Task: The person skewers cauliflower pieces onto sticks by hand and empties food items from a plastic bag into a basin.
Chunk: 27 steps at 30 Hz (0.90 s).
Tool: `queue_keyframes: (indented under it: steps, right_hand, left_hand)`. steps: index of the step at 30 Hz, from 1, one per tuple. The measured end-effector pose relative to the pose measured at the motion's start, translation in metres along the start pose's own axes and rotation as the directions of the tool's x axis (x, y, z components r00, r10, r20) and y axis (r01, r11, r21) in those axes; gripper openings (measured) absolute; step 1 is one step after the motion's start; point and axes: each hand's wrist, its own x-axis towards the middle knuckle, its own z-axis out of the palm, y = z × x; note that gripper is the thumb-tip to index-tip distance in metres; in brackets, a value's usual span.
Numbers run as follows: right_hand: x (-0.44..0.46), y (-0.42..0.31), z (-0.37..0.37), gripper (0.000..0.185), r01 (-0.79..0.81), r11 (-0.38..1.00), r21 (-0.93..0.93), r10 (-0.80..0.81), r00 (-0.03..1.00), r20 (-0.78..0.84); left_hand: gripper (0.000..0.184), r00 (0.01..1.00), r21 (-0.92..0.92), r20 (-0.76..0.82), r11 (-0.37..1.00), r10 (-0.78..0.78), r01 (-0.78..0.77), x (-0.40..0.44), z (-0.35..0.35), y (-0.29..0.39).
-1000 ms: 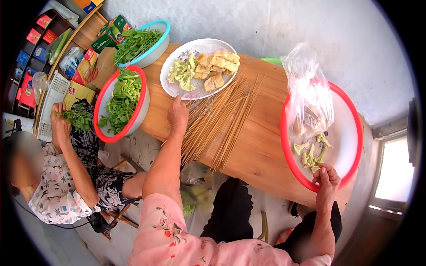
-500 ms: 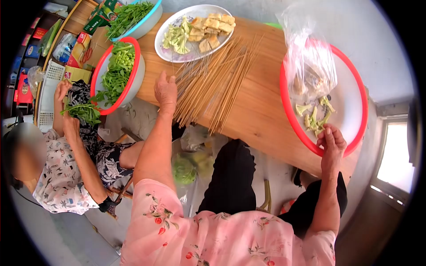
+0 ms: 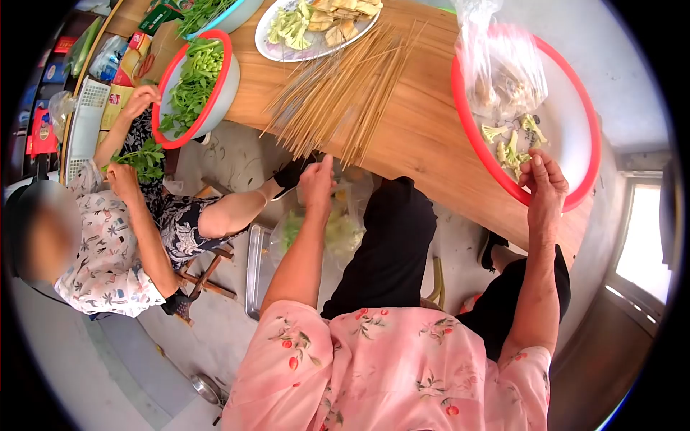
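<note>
My left hand (image 3: 318, 179) is closed just off the table's near edge, by the lower ends of a spread of thin bamboo skewers (image 3: 345, 93). What it holds, if anything, cannot be made out. At the near rim of a large red-rimmed basin (image 3: 586, 108), my right hand (image 3: 544, 176) pinches at a cauliflower floret (image 3: 512, 156). More pale florets (image 3: 494, 132) lie in the basin beside it. A clear plastic bag (image 3: 507, 79), its contents brownish and blurred, rests inside that basin too.
An oval plate (image 3: 260, 36) holds cauliflower and fried tofu slices. Left of it stand a red-rimmed basin (image 3: 227, 72) of leafy greens and a blue basin (image 3: 248, 11). A seated person (image 3: 111, 237) holds greens at the left. Below the table lies a metal tray (image 3: 255, 269).
My left hand has come down and right from beside the plate to the table's near edge. My right hand stays at the florets. The view has tilted downward.
</note>
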Motion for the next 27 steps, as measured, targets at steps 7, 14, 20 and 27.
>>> queue_keyframes:
  steps: [7,14,20,27]
  right_hand:
    - [0.000,0.000,-0.001,0.019,0.011,1.000,0.012,-0.011,1.000,-0.007]
    - [0.002,0.002,-0.002,0.019,0.021,1.000,0.017,-0.021,1.000,-0.002]
    - [0.003,0.002,-0.002,0.018,0.019,1.000,0.013,-0.019,1.000,-0.002]
    - [0.001,0.001,-0.001,0.018,0.020,1.000,0.012,-0.020,1.000,-0.008]
  left_hand:
    - [0.047,0.993,0.018,-0.075,0.996,-0.085,0.087,0.017,0.023,0.013]
    - [0.033,0.978,-0.142,-0.108,0.976,-0.180,0.164,0.024,0.027,0.006]
    - [0.026,0.978,-0.337,-0.083,0.929,-0.190,0.152,0.001,0.012,-0.006]
    - [0.024,0.954,-0.495,-0.065,0.839,-0.294,0.225,0.000,0.008,0.006]
